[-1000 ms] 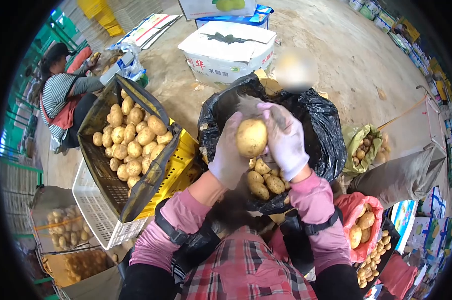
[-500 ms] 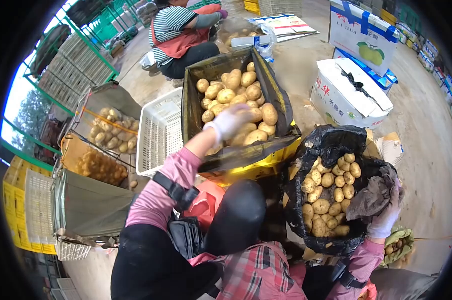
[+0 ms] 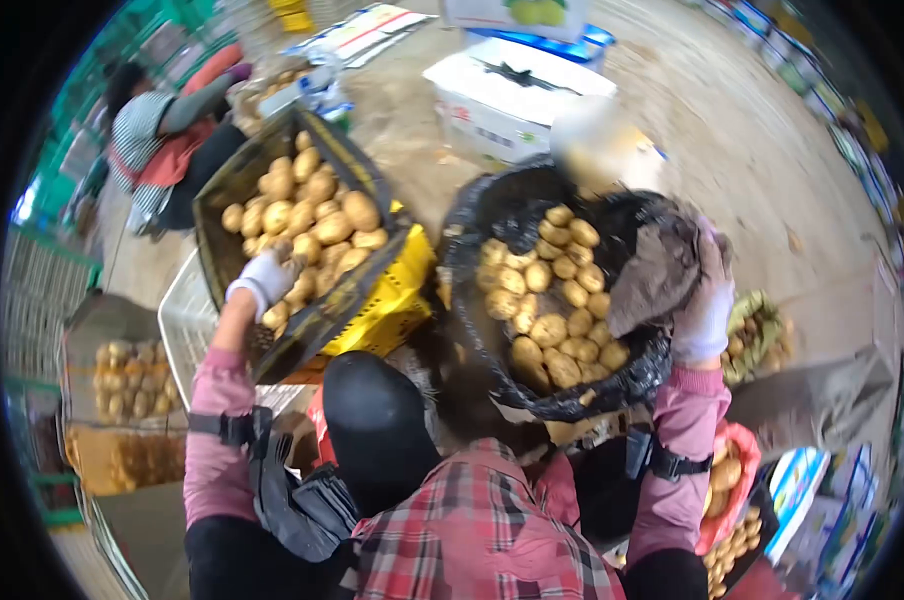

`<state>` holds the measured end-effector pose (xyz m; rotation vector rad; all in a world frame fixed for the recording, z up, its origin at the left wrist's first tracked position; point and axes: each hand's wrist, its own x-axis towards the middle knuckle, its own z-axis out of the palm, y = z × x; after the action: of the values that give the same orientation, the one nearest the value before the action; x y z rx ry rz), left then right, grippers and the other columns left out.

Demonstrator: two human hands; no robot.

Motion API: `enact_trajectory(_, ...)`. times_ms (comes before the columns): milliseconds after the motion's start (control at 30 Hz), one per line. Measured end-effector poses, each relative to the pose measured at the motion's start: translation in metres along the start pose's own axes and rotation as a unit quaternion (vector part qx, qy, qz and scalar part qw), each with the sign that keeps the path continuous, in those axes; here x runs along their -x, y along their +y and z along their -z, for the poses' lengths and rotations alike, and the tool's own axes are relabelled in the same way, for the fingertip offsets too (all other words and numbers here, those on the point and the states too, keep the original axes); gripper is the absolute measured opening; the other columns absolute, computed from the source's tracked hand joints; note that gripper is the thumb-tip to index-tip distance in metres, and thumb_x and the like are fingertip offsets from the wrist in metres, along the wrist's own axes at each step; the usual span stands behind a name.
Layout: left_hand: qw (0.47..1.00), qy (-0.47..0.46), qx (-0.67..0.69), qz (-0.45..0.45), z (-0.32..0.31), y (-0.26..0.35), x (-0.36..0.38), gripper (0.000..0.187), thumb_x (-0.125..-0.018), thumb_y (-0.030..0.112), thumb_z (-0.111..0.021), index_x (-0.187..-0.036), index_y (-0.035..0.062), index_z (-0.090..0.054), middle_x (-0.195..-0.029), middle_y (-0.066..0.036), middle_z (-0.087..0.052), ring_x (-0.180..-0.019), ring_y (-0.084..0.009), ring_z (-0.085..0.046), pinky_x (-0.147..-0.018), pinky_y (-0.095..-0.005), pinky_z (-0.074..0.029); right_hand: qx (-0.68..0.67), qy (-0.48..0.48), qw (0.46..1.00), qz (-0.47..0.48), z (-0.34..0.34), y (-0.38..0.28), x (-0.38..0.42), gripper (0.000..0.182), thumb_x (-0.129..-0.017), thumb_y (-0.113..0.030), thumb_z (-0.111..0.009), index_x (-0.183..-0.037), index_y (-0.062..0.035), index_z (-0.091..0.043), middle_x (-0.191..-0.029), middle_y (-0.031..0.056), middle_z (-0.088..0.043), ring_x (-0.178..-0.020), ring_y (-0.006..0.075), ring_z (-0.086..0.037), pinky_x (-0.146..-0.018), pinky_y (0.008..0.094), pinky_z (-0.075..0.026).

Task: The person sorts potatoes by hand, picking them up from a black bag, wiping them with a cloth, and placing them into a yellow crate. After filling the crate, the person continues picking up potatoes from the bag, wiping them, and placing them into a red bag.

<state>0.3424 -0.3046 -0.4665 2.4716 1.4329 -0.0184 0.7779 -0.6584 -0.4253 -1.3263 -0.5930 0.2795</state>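
My left hand (image 3: 262, 280), in a white glove, is in the yellow crate (image 3: 384, 295) on the left, with its fingers curled over a potato among the large potatoes (image 3: 322, 215). A dark liner (image 3: 347, 150) covers the crate's rim. To the right stands a container lined with black plastic (image 3: 462, 330), partly filled with smaller potatoes (image 3: 562, 325). My right hand (image 3: 707, 310), gloved too, grips a crumpled grey-brown cloth (image 3: 657, 275) at that container's right rim. The cloth hides part of the container's inside.
A white plastic basket (image 3: 180, 320) stands behind the yellow crate. White cartons (image 3: 502, 105) are beyond the black-lined container. Another person (image 3: 167, 140) sits at the upper left. Mesh-fronted sacks of potatoes (image 3: 132, 380) stand at left; a red bag (image 3: 737, 445) with potatoes lies at lower right.
My view has swung to the right, so things appear further left. My left hand has drawn back from the middle of the potatoes to the crate's near left. My right hand keeps the cloth.
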Motion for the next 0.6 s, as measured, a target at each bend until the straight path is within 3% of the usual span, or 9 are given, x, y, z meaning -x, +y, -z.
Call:
enact_trajectory(33,0.996,-0.013,0.048,-0.071,0.019,0.038,0.003,0.048,-0.095,0.030,-0.056,-0.128,-0.0047,-0.056,-0.124,-0.024,-0.061,-0.115,-0.0331,-0.060,-0.096,-0.0376,-0.047,-0.185,0.027,0.978,-0.093,0.004,-0.007,-0.002,0.032,-0.101,-0.020,-0.051,-0.124,-0.0003,-0.059,-0.117,0.0087,-0.064,-0.112,0.0191,-0.058,-0.099,0.0344,-0.045)
enact_trajectory(133,0.936,-0.118,0.270,-0.194,0.041,0.169,0.008,0.049,-0.099,0.027,-0.055,-0.133,-0.0077,-0.050,-0.128,-0.019,-0.060,-0.117,-0.0214,-0.058,-0.099,-0.0318,-0.045,-0.182,0.089,0.979,0.004,0.044,-0.022,-0.016,0.036,-0.103,-0.027,-0.045,-0.126,-0.0022,-0.058,-0.118,0.0098,-0.064,-0.116,0.0222,-0.058,-0.102,0.0377,-0.046)
enact_trajectory(167,0.933,-0.136,0.249,-0.222,0.032,0.202,0.004,0.047,-0.099,0.027,-0.055,-0.132,-0.0066,-0.052,-0.126,-0.018,-0.061,-0.116,-0.0213,-0.058,-0.098,-0.0315,-0.045,-0.226,0.071,0.970,0.058,0.054,-0.041,-0.017,0.039,-0.103,-0.031,-0.046,-0.128,-0.0030,-0.056,-0.117,0.0092,-0.064,-0.114,0.0231,-0.059,-0.100,0.0387,-0.048)
enact_trajectory(200,0.929,-0.150,0.229,-0.250,0.025,0.235,-0.001,0.046,-0.098,0.026,-0.056,-0.132,-0.0055,-0.053,-0.123,-0.017,-0.063,-0.115,-0.0212,-0.058,-0.098,-0.0313,-0.045,-0.173,0.132,0.967,0.129,0.067,-0.053,-0.020,0.041,-0.104,-0.034,-0.045,-0.133,-0.0055,-0.053,-0.121,0.0090,-0.063,-0.115,0.0243,-0.058,-0.099,0.0397,-0.049)
enact_trajectory(267,0.922,-0.232,0.183,-0.251,-0.001,0.291,-0.015,0.043,-0.098,0.027,-0.055,-0.131,-0.0009,-0.055,-0.123,-0.017,-0.063,-0.115,-0.0230,-0.059,-0.098,-0.0321,-0.046,-0.123,0.247,0.955,0.108,0.140,-0.014,-0.061,0.046,-0.103,-0.040,-0.046,-0.137,-0.0088,-0.050,-0.127,0.0085,-0.059,-0.116,0.0259,-0.058,-0.098,0.0401,-0.049)
enact_trajectory(333,0.896,-0.265,0.142,-0.327,-0.067,0.320,-0.053,0.046,-0.096,0.034,-0.057,-0.129,0.0029,-0.058,-0.123,-0.017,-0.064,-0.113,-0.0268,-0.061,-0.096,-0.0353,-0.047,0.003,0.367,0.929,-0.055,0.174,0.020,-0.061,0.054,-0.100,-0.047,-0.050,-0.141,-0.0113,-0.047,-0.129,0.0079,-0.058,-0.116,0.0250,-0.058,-0.096,0.0360,-0.048)
enact_trajectory(367,0.908,-0.268,0.093,-0.309,-0.092,0.337,-0.066,0.050,-0.094,0.039,-0.057,-0.127,0.0023,-0.059,-0.122,-0.019,-0.064,-0.112,-0.0287,-0.062,-0.096,-0.0365,-0.047,0.045,0.357,0.931,-0.065,0.168,0.008,-0.050,0.050,-0.103,-0.041,-0.048,-0.143,-0.0120,-0.044,-0.129,0.0079,-0.059,-0.118,0.0203,-0.055,-0.093,0.0322,-0.049)
enact_trajectory(467,0.903,-0.332,0.020,-0.271,-0.158,0.367,-0.088,0.058,-0.090,0.047,-0.057,-0.125,0.0006,-0.060,-0.119,-0.021,-0.065,-0.111,-0.0320,-0.062,-0.095,-0.0386,-0.047,0.176,0.309,0.934,0.024,0.201,0.016,-0.048,0.051,-0.102,-0.041,-0.049,-0.142,-0.0089,-0.047,-0.130,0.0080,-0.058,-0.117,0.0191,-0.054,-0.096,0.0309,-0.045)
enact_trajectory(600,0.888,-0.371,-0.015,-0.272,-0.225,0.383,-0.122,0.064,-0.086,0.050,-0.048,-0.124,0.0004,-0.061,-0.127,-0.025,-0.060,-0.118,-0.0383,-0.058,-0.098,-0.0410,-0.045,0.192,0.276,0.942,0.026,0.224,0.019,-0.039,0.051,-0.103,-0.040,-0.048,-0.141,-0.0056,-0.048,-0.133,0.0098,-0.057,-0.119,0.0198,-0.053,-0.102,0.0310,-0.040)
